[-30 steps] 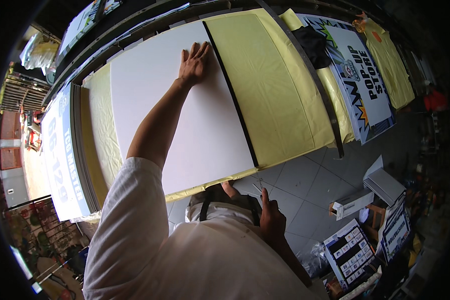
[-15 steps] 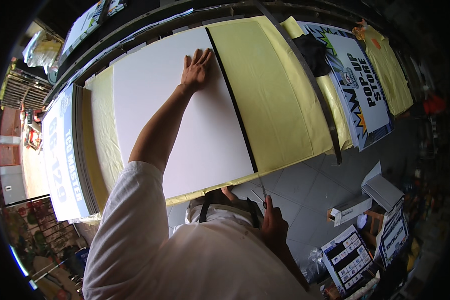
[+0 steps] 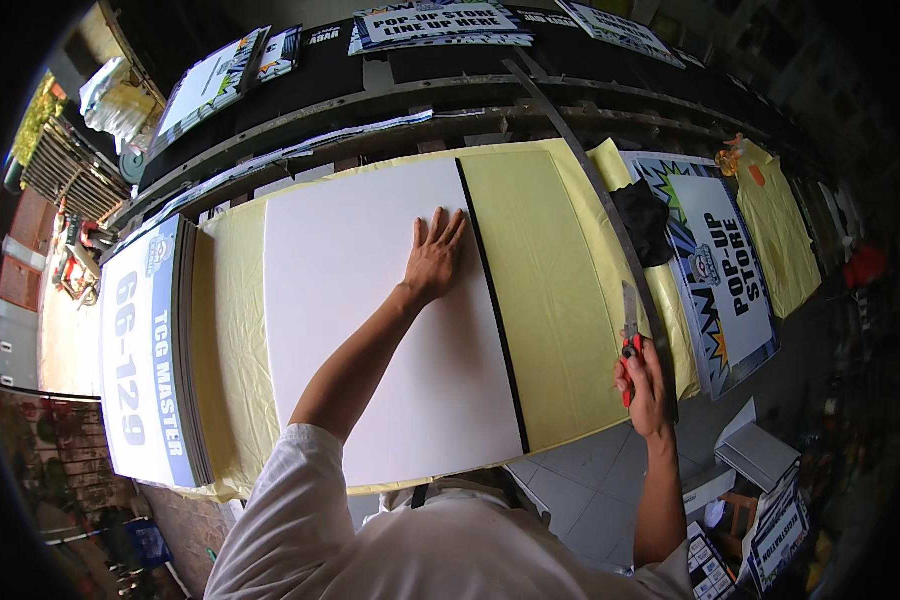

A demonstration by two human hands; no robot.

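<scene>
My left hand [image 3: 436, 258] lies flat with fingers spread on a large white board [image 3: 360, 330], close to the black strip [image 3: 494, 312] along the board's right side. A red and black utility knife [image 3: 631, 362] is gripped in my right hand [image 3: 652, 392], its blade out and directed toward the far side. This hand is over the right part of the yellow sheet [image 3: 560, 370] that covers the table, beside a long dark metal bar [image 3: 602, 190]. The blade appears apart from the white board.
Left of the board stands a stack of printed boards [image 3: 130, 360]. Beyond the bar lie a black cloth [image 3: 640, 222] and a printed sign board [image 3: 720, 270]. More signs [image 3: 440, 25] rest on a black surface at the back. Boxes [image 3: 760, 452] stand on the floor, right.
My right hand has come up from the board's near edge, beside my body, to the yellow sheet on the right. My left hand stays pressed on the board. The view has tilted farther out.
</scene>
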